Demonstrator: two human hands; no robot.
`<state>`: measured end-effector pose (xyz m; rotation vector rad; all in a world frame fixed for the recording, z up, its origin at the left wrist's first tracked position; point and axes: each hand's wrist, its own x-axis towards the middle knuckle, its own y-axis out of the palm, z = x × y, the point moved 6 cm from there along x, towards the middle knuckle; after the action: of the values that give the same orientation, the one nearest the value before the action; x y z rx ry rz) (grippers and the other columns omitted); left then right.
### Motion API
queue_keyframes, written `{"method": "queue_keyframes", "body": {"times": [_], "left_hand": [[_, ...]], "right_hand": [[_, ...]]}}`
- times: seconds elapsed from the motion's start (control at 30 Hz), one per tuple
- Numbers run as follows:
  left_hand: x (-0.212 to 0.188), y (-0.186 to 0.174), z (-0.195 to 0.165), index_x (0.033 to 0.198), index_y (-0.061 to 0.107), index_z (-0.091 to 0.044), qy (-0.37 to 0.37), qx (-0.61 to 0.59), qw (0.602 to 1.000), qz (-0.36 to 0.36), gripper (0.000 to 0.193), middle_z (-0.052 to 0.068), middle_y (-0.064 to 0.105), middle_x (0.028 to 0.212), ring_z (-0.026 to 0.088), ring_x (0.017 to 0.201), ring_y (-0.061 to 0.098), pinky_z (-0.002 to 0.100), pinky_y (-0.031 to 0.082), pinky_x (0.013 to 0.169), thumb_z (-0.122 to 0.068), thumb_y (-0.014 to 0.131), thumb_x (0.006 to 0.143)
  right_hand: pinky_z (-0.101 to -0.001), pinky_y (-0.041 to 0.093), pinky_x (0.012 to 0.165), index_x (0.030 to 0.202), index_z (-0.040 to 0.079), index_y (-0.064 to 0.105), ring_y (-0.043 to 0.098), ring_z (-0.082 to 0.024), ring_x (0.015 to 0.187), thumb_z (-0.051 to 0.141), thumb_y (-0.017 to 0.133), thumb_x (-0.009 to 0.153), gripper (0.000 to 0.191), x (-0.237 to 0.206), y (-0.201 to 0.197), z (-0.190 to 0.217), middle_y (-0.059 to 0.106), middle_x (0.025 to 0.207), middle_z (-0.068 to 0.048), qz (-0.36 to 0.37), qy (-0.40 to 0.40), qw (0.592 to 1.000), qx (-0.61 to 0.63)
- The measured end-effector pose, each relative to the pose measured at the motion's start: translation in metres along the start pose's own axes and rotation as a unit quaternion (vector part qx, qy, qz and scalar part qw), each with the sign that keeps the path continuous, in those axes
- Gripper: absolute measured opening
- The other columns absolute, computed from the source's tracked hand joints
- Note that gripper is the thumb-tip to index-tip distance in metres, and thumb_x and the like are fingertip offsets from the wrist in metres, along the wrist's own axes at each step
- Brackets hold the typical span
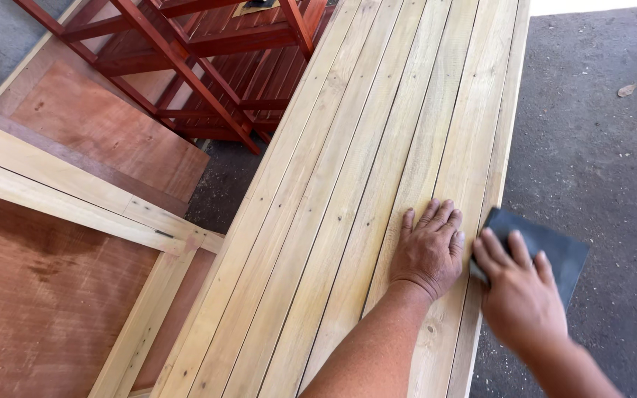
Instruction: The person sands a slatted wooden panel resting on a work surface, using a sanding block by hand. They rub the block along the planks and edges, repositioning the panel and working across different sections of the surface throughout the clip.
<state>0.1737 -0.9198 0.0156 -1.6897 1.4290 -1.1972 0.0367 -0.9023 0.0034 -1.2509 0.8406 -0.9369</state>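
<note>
We are in a woodworking shop: a long panel of pale, unfinished slats (363,184) spans a rough concrete floor (599,147), with red-stained slatted frames (208,66) and framed plywood panels (53,280) alongside.

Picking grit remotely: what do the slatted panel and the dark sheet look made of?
Slatted panel: pale bare wood, apparently unfinished; grain, nail dots and matte surface show. Dark sheet under the right hand: thin, matte grey-black, probably sandpaper, though no grit is discernible.

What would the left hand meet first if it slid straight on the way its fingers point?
Likely nothing: the left hand lies flat on the pale slatted wooden panel, and bare slats run ahead to the frame's top.
</note>
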Motion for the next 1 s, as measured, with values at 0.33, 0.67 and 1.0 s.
{"method": "queue_keyframes", "body": {"times": [0.33, 0.67, 1.0], "left_hand": [[0.042, 0.004, 0.004, 0.143, 0.06, -0.011, -0.005, 0.002, 1.0, 0.004, 0.048, 0.004, 0.049, 0.16, 0.022, 0.155, 0.035, 0.052, 0.014, 0.129, -0.032, 0.038, 0.107], [0.074, 0.007, 0.005, 0.143, 0.06, -0.011, -0.029, -0.004, 0.999, 0.02, 0.048, 0.005, 0.049, 0.16, 0.022, 0.153, 0.036, 0.052, 0.014, 0.128, -0.031, 0.037, 0.106], [0.081, 0.007, 0.003, 0.149, 0.054, -0.011, -0.031, 0.016, 0.998, 0.042, 0.049, 0.005, 0.043, 0.164, 0.023, 0.156, 0.031, 0.052, 0.011, 0.128, -0.029, 0.039, 0.106]], "right_hand": [[-0.0497, 0.024, 0.123, 0.157, 0.031, 0.038, 0.023, -0.022, 0.153, 0.03, 0.06, 0.079, 0.081, -0.023, 0.019, -0.001, 0.028, 0.165, 0.01, -0.007, -0.029, 0.999, -0.02], [-0.0496, 0.024, 0.126, 0.156, 0.023, 0.034, 0.021, -0.026, 0.157, 0.042, 0.061, 0.09, 0.073, 0.044, 0.016, -0.025, 0.026, 0.168, 0.002, 0.063, -0.022, 0.994, -0.09], [-0.06, 0.023, 0.12, 0.152, 0.01, 0.043, 0.02, -0.047, 0.155, 0.018, 0.062, 0.09, 0.065, 0.122, 0.044, -0.043, 0.032, 0.166, -0.015, -0.107, -0.034, 0.961, 0.253]]}}
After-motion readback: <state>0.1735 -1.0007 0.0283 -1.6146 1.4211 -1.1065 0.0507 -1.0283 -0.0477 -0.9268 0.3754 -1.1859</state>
